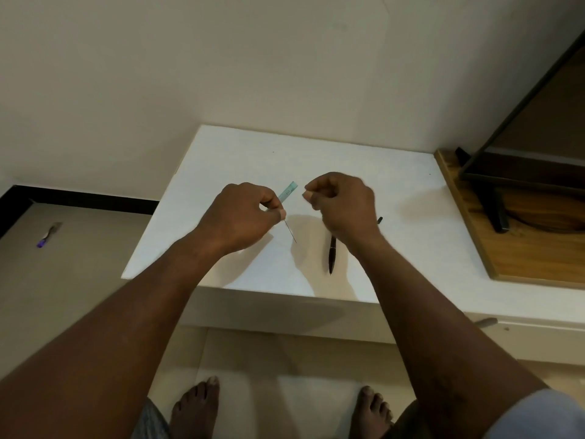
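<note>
Head view: the left hand (245,210) pinches a slim, teal-topped pen refill (287,193) between thumb and forefinger, with its thin dark tip slanting down over the white table (395,172). Just beside it, the right hand (340,204) hovers with its fingers curled; whether it holds anything cannot be told. A dark pen (332,255) lies on the table under the right wrist. A wooden board (522,255) sits further right, and a purple-tipped object (47,236) lies on the floor to the left.

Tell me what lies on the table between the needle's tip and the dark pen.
Nothing: in the head view only bare white table separates the teal-handled needle, pinched by the left hand, from the dark pen.
</note>
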The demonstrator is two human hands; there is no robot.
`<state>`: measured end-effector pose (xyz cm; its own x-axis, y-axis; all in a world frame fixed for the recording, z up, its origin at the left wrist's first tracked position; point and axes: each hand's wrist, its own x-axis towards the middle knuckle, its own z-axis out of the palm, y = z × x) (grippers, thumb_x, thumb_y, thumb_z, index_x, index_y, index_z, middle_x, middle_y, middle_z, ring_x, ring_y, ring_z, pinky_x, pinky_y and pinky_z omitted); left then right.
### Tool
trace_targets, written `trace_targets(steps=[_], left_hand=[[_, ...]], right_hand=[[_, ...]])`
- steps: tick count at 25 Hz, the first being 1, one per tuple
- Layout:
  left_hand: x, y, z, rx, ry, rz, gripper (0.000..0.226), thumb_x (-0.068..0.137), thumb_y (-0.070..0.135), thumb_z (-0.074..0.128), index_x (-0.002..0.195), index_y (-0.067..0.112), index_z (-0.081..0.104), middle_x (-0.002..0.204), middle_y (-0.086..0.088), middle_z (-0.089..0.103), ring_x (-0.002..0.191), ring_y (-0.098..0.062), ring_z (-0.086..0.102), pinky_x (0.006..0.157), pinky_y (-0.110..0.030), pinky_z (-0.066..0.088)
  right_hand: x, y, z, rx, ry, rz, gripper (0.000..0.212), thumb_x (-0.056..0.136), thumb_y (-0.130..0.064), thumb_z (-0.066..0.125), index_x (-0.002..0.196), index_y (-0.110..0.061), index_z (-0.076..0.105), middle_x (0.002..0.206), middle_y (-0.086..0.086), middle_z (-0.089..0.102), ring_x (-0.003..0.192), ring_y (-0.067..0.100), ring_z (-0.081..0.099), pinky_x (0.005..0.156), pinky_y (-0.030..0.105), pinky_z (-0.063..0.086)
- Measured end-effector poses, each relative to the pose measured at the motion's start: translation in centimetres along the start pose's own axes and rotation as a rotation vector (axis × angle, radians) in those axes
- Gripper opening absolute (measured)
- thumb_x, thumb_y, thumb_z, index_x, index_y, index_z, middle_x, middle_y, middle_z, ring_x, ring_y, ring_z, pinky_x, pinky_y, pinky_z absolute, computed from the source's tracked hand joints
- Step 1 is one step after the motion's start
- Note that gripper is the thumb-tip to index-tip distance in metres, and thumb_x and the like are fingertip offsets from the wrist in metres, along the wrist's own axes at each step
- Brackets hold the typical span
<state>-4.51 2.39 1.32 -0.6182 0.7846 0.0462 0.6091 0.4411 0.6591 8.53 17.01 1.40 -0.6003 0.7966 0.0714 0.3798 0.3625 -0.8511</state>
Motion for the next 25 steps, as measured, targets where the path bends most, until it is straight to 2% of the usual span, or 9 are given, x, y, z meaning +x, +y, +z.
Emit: trace_targets(steps=[3,6,11,18,22,25], left_hand=[[-0.3,0.6,0.7,0.064,0.004,0.062,0.009,0.091,0.039,0.07,0.091,0.033,0.078,0.103,0.002,0.079,0.078,-0.015,0.067,0.059,-0.025,0.047],[-0.3,1.0,1.1,0.042,0.002,0.073,0.01,0.093,0.036,0.071,0.094,0.03,0.078,0.108,-0.001,0.079,0.081,-0.018,0.07,0.058,-0.021,0.044],[-0.6,1.6,1.3,0.024,-0.006,0.082,0.01,0.094,0.032,0.071,0.098,0.025,0.079,0.104,-0.003,0.079,0.082,-0.02,0.072,0.073,-0.028,0.057],[-0.7,1.8,1.1,0.019,-0.003,0.084,0.014,0.094,0.031,0.072,0.101,0.022,0.079,0.098,-0.002,0.079,0.079,-0.019,0.072,0.069,-0.025,0.053],[-0.8,2.0,1.0,0.0,-0.002,0.082,0.014,0.094,0.032,0.072,0.102,0.022,0.079,0.098,-0.001,0.079,0.079,-0.017,0.072,0.077,-0.034,0.06],[-0.7,2.0,1.0,0.004,0.002,0.09,0.015,0.094,0.032,0.072,0.102,0.021,0.08,0.1,-0.001,0.079,0.08,-0.017,0.072,0.074,-0.03,0.057]], right_hand=[[0.3,-0.2,-2.0,0.279,0.01,0.126,0.009,0.088,-0.019,0.082,0.097,-0.02,0.081,0.087,-0.002,0.081,0.076,0.011,0.073,0.069,0.021,0.05],[0.3,0.2,-2.7,0.368,-0.014,0.172,0.011,0.087,-0.017,0.083,0.098,-0.016,0.081,0.092,0.002,0.081,0.077,0.013,0.071,0.069,0.02,0.05],[0.3,0.1,-2.6,0.361,-0.041,0.165,0.01,0.087,-0.018,0.083,0.096,-0.016,0.081,0.094,0.005,0.082,0.077,0.012,0.071,0.072,0.025,0.053],[0.2,0.0,-2.3,0.338,-0.068,0.153,0.01,0.089,-0.017,0.082,0.099,-0.015,0.081,0.094,0.007,0.082,0.078,0.012,0.072,0.074,0.027,0.055],[0.3,0.0,-2.4,0.332,-0.064,0.145,0.01,0.09,-0.016,0.081,0.1,-0.014,0.081,0.097,0.008,0.082,0.08,0.014,0.072,0.073,0.024,0.054],[0.2,0.0,-2.3,0.326,-0.07,0.143,0.01,0.09,-0.016,0.081,0.1,-0.015,0.081,0.096,0.008,0.082,0.08,0.014,0.073,0.073,0.025,0.054]])
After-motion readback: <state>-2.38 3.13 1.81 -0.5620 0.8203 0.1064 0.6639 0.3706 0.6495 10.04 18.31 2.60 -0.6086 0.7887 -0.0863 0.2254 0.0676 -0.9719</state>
